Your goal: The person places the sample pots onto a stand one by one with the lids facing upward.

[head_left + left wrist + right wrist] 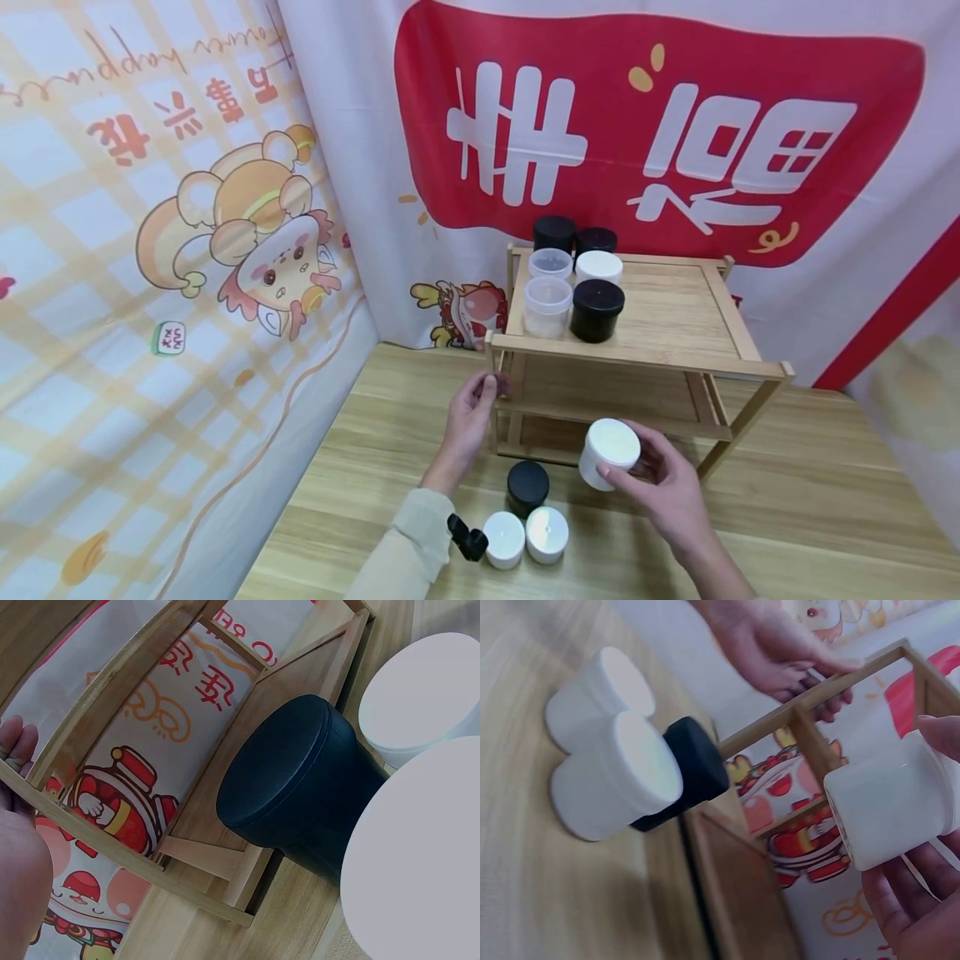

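Observation:
My right hand [671, 492] grips a white lidded plastic jar [609, 454], holding it in the air before the front of a small wooden shelf rack [675, 317]. In the right wrist view the jar [889, 806] sits between thumb and fingers, lying sideways in that picture. My left hand [467, 425] holds the rack's left front post, the thumb on one side and the fingers on the other. On the floor between my arms stand a black jar [527, 486] and two white jars, one left [504, 540] and one right [547, 535].
On the rack's top left stand black jars, front one [597, 310], a white jar [598, 268] and two translucent tubs, the nearer [547, 307] in the front row. Lower tiers [600, 387] lie beneath. Printed cloth [360, 125] hangs behind and at left.

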Demonstrator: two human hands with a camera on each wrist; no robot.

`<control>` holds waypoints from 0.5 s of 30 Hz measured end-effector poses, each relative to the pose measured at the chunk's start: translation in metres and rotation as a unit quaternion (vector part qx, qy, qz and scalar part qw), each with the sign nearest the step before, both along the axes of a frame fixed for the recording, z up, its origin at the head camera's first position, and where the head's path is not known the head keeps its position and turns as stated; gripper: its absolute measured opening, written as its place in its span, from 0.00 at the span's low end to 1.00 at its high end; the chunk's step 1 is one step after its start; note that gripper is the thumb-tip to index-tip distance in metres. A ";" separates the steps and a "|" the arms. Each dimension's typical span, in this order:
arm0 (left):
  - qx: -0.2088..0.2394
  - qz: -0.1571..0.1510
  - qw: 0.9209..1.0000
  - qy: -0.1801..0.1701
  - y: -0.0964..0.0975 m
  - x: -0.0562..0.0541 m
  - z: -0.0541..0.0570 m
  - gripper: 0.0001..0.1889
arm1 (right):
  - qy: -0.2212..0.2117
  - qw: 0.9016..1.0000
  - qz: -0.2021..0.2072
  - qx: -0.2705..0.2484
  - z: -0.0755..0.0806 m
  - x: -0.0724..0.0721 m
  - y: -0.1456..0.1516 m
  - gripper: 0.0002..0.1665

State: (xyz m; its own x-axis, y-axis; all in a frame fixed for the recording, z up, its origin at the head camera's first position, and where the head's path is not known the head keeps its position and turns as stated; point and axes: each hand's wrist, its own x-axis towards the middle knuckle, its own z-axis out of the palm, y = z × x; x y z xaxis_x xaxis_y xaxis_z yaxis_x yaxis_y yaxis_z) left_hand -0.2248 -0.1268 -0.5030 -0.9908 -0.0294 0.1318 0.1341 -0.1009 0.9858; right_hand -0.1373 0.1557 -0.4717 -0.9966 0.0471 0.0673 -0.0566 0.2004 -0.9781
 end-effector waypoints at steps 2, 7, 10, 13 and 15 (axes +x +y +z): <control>-0.001 0.000 1.000 -0.002 0.000 0.000 -0.001 0.32 | 0.003 1.000 0.003 -0.001 0.007 0.001 0.001 0.41; -0.009 0.003 1.000 -0.004 0.000 0.000 0.000 0.32 | -0.006 1.000 0.004 0.016 0.022 0.002 0.005 0.42; -0.013 0.003 1.000 -0.001 0.000 0.001 0.000 0.32 | -0.008 1.000 0.005 0.027 0.030 0.003 0.008 0.42; -0.015 0.004 1.000 0.000 0.000 0.001 0.000 0.32 | -0.001 0.999 0.009 0.034 0.036 0.004 0.010 0.42; -0.015 0.005 1.000 0.002 0.000 0.001 0.000 0.32 | 0.010 0.999 0.011 0.036 0.039 0.005 0.011 0.41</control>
